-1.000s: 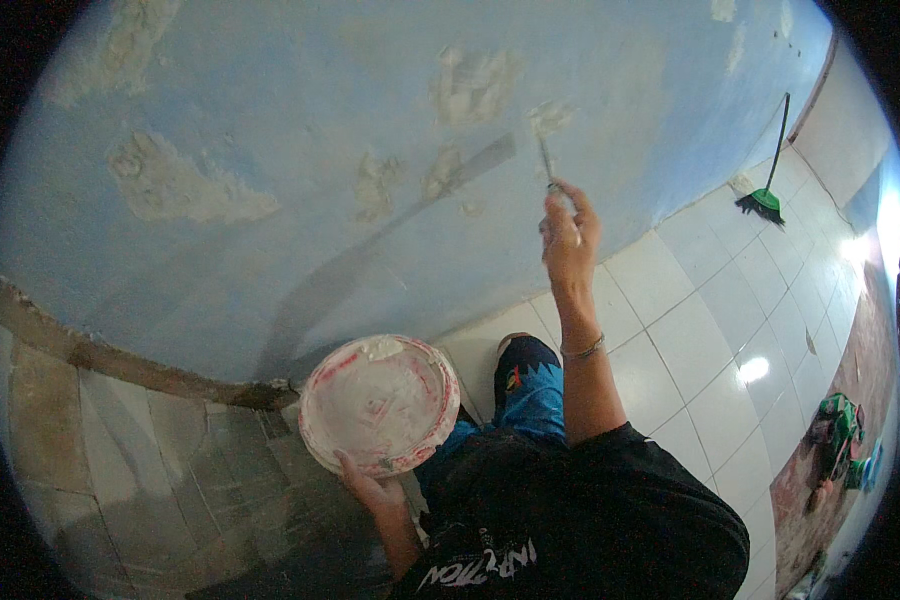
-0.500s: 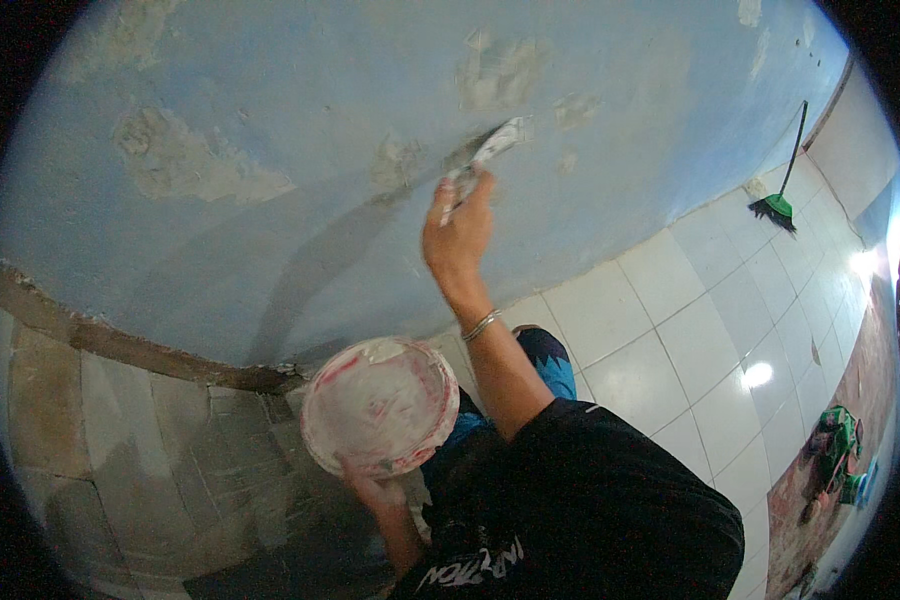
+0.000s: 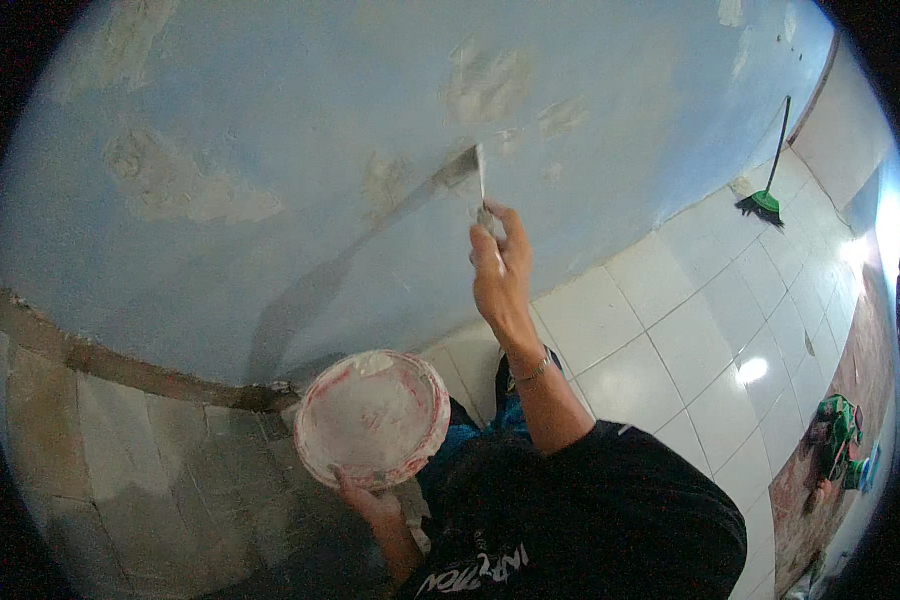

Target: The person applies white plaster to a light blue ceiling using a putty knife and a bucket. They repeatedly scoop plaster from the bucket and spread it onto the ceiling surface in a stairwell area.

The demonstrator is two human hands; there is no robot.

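Observation:
My right hand (image 3: 502, 262) is closed around the handle of a putty knife (image 3: 482, 180), raised in front of the blue wall (image 3: 350, 90). The blade appears edge-on, its tip at or very near the wall; contact is hard to tell. Its shadow falls to the left. My left hand (image 3: 370, 498) grips the lower rim of a round, pinkish-white lid (image 3: 372, 420), smeared with whitish paste and streaked red. Most of those fingers are hidden beneath it. Rough pale patches (image 3: 485, 80) mark the wall around the knife.
White floor tiles (image 3: 660, 300) run along the wall's foot at right, with darker tiles (image 3: 120, 420) at left. A green broom (image 3: 762, 205) leans far right. A green bundle (image 3: 838, 425) lies near the reddish floor strip (image 3: 820, 510).
My right hand has moved right and lower in the picture, and the putty knife has turned from slanting to nearly upright. The lid stays in my left hand, shifted slightly.

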